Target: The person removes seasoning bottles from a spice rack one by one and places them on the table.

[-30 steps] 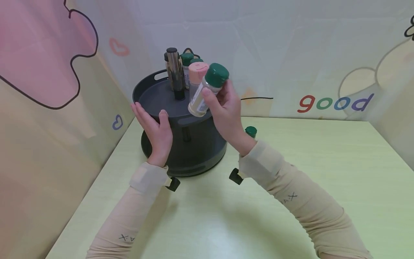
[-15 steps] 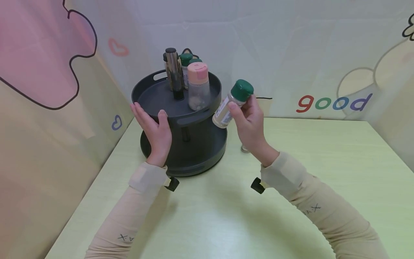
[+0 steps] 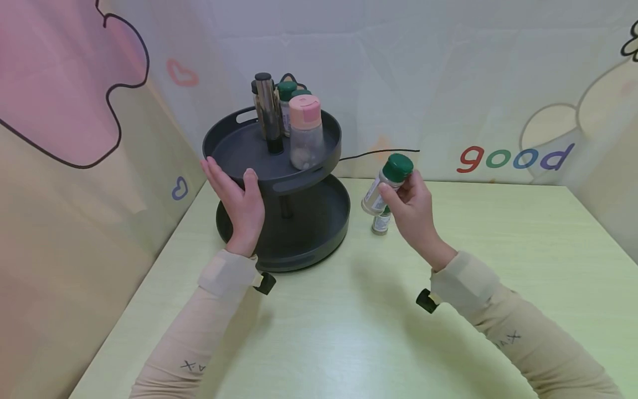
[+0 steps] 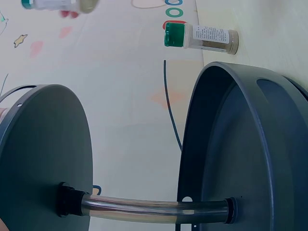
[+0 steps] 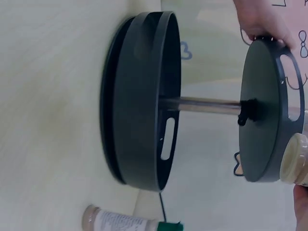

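Note:
My left hand rests straight fingers against the rim of the upper tray of a dark two-tier stand, at its left front. To the right of the stand, my right hand grips a spice jar with a green cap, thumb on the near side. This jar is tilted, cap up and to the right. Just below it in the head view, a second green-capped spice jar stands on the table, its cap partly hidden; the left wrist view shows that standing jar whole.
The upper tray bears a pink-capped bottle, a shiny post with black ends and more jars behind. The lower tray sits underneath on the pale table. A printed backdrop closes off the back.
My right hand has carried the spice jar right and down, from over the upper tray's front to beside the stand. The left hand stays at the rim.

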Motion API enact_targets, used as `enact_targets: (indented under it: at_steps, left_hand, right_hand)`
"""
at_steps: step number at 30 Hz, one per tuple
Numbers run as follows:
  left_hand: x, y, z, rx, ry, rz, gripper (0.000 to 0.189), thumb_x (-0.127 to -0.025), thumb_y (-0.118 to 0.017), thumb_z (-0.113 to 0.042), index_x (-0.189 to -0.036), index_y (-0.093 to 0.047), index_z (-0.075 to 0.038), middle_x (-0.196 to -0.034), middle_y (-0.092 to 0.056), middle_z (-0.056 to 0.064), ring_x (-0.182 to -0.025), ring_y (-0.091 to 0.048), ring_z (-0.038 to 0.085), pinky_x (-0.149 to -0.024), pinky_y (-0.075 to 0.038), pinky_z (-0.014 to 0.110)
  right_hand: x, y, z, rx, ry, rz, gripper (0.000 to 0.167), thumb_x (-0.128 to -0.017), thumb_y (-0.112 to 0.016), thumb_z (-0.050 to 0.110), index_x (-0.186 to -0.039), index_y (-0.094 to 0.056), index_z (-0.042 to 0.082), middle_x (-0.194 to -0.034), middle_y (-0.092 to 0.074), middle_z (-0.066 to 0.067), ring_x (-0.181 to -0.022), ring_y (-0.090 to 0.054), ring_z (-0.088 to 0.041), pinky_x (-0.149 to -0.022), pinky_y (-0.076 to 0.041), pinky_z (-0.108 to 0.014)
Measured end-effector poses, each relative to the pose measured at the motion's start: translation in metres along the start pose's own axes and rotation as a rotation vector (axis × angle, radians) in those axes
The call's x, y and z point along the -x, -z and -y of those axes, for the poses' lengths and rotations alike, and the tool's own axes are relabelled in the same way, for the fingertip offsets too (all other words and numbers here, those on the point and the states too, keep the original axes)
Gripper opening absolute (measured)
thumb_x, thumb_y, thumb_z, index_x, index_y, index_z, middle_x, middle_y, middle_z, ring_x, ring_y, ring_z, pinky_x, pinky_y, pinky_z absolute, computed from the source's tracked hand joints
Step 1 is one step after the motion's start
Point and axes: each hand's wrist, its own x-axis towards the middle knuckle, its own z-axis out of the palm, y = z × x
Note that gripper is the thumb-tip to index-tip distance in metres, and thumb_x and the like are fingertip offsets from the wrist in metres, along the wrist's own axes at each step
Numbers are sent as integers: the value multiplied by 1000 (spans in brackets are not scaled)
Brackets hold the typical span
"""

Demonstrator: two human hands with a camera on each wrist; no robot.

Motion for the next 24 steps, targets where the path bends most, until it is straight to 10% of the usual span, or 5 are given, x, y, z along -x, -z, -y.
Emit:
enact_targets:
  at_steps: [24]
  left_hand:
    - [0,1,0,-14,6,6,70,-87,-41,-30,-143,-3,-9,-149,6,3,-137,3,13,-112,-3,34]
  right_hand:
    - [9,34,-45,264,-253,4,41,-85,-55,24,-114,-39,0,-110,-58,-14,-89,-52,-3,-83,-44,-19]
